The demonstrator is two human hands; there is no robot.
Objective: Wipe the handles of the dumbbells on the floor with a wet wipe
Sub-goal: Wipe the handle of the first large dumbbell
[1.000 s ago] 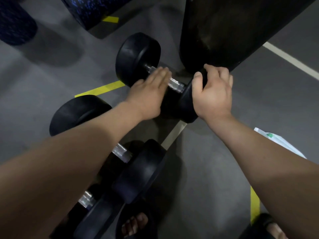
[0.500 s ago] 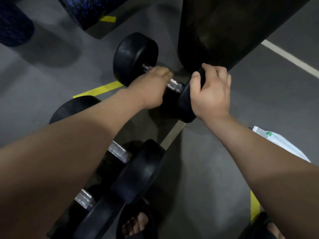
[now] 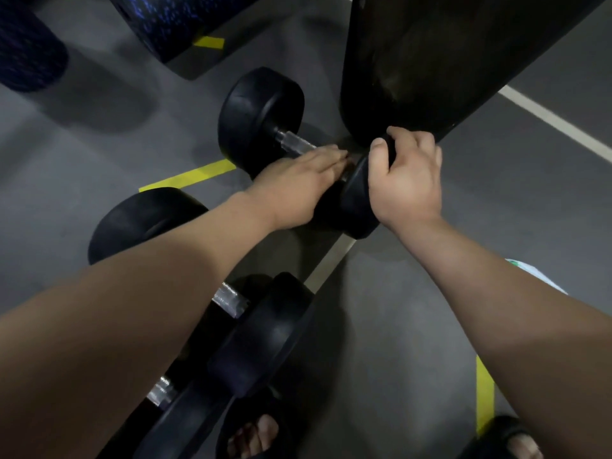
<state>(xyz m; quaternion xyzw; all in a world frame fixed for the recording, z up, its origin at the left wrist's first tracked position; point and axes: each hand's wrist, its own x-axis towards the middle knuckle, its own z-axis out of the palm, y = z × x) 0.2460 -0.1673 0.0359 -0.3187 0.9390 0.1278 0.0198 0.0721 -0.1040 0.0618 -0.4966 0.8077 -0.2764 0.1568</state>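
Left hand [image 3: 294, 187] slid along handle [image 3: 296, 144] — flat, right hand [image 3: 405, 183] gripping weight [image 3: 357, 200]

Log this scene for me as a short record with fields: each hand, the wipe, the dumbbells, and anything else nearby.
left hand: fingers straight, lying on the handle of the far dumbbell
right hand: grips that dumbbell's right weight head
wet wipe: not visible; possibly under the left hand
other dumbbells: middle dumbbell and nearest dumbbell, partly hidden by the left arm
nearby: large black cylinder beside the far dumbbell; white packet behind the right forearm
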